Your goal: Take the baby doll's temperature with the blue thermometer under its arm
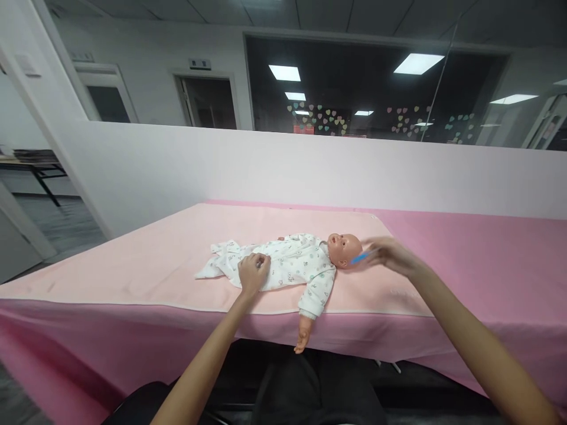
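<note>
A baby doll (pixel 292 265) lies on its back on a peach-pink mat (pixel 146 260), its head to the right. It wears a white sleepsuit with a small print, and its near arm hangs over the table's front edge. My left hand (pixel 253 273) rests on the doll's lower body with its fingers curled closed; whatever they may hold is hidden. Beside the crown of the doll's bald head, my right hand (pixel 390 254) is smeared by motion. From its fingers sticks a slim blue object (pixel 359 258), close to the head, too blurred to name.
Under the mat, a bright pink cloth (pixel 478 265) covers the table and hangs down in front. Behind it rises a low white wall (pixel 310 168) with a glass pane (pixel 376 88) above. A side table (pixel 35 162) bearing a dark stack stands far left.
</note>
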Demonstrator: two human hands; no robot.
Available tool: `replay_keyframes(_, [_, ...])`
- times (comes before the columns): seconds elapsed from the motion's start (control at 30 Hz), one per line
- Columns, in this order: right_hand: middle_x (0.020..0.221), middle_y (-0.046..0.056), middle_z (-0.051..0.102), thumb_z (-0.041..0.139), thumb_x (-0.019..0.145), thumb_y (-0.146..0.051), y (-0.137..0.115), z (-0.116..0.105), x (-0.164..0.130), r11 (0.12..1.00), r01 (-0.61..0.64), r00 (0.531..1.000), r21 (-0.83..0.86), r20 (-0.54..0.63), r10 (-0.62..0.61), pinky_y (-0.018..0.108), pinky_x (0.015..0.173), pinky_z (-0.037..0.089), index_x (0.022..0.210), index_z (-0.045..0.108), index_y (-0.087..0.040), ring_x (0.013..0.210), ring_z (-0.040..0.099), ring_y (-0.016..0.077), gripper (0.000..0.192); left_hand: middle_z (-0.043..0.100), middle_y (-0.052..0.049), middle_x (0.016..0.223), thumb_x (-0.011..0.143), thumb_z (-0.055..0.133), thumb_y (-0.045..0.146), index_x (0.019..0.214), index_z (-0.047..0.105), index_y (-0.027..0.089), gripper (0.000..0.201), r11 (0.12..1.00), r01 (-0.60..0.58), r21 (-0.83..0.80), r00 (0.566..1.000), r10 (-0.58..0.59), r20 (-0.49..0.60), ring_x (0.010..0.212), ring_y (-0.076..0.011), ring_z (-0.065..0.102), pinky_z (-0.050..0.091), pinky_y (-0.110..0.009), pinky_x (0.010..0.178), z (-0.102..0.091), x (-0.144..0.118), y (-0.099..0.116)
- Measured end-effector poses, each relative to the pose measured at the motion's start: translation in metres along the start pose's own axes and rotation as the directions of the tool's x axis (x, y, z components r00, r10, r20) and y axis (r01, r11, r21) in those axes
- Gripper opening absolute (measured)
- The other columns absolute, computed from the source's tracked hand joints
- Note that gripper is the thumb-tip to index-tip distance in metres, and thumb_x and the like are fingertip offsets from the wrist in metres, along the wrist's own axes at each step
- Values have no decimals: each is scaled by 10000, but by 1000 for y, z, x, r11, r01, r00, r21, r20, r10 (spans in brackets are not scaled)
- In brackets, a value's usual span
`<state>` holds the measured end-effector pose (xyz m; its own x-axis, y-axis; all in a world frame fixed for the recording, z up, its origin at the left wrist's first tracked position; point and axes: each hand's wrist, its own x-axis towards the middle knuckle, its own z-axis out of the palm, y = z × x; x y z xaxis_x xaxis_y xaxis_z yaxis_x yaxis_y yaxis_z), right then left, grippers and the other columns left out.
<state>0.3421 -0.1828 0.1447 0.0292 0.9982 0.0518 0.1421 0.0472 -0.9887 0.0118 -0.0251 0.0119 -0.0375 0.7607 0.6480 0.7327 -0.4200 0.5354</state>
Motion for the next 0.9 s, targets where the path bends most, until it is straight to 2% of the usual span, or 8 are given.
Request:
replay_keyframes(0.07, [635,73,691,675,647,-333,5,6,4,994,-100,991,-46,87,104,272,565,554,754,690,-134,573,659,180,227,593,-18,688,778,442,333,591,516,191,246,1000,2,4,1000,-2,-6,747,-180,506,309,-339,774,0,0,0])
replay_keyframes(0.2, [659,59,696,651,682,-341,9,20,8,989,22,999,149,-41,-16,248,603,556,765,692,-146,604,663,161,215,592,-15,684,773,443,323,589,514,192,237,1000,5,9,1000,-5,-11,743,-179,504,309,-340,778,0,0,1])
replay_keyframes(0.3, [566,66,670,677,646,-296,9,26,6,991,-117,993,61,-20,119,267,559,554,690,686,-122,536,646,172,180,592,-15,690,774,439,319,591,511,192,235,1000,5,6,1000,-4,-6,742,-178,501,310,-340,785,-1,-1,2])
replay_keyframes(0.43, [642,52,694,631,677,-327,16,23,0,982,134,972,135,-213,-104,255,629,551,747,694,-153,591,654,146,198,593,-17,696,776,442,320,600,516,193,229,1000,5,11,1000,-5,2,745,-180,498,310,-341,780,1,-1,0])
replay_keyframes(0.57, [617,64,688,669,650,-385,27,21,1,996,39,999,-84,-14,-41,286,580,550,676,698,-139,557,651,177,249,597,-17,707,774,448,326,604,518,197,225,1000,8,10,1000,-8,7,754,-185,498,311,-344,781,2,0,0])
replay_keyframes(0.67, [700,76,704,642,667,-473,32,21,2,995,93,993,20,-75,-92,297,629,559,783,700,-145,629,667,178,352,599,-14,708,776,444,324,602,515,198,226,1000,19,5,1000,-19,12,749,-183,498,312,-345,784,1,-1,1])
replay_keyframes(0.77, [644,76,693,650,650,-518,39,23,5,999,-6,1000,50,-2,6,303,570,561,805,695,-142,573,655,179,409,603,-16,707,781,440,330,602,513,197,235,1000,25,-3,1000,-25,11,743,-181,498,312,-345,790,0,-1,3])
replay_keyframes(0.9, [631,59,689,671,629,-519,52,22,14,995,23,999,100,-28,-20,308,581,567,768,697,-160,573,655,183,386,603,-17,697,786,437,336,598,511,196,245,1000,25,1,1000,-25,15,736,-181,497,313,-347,793,0,-1,3])
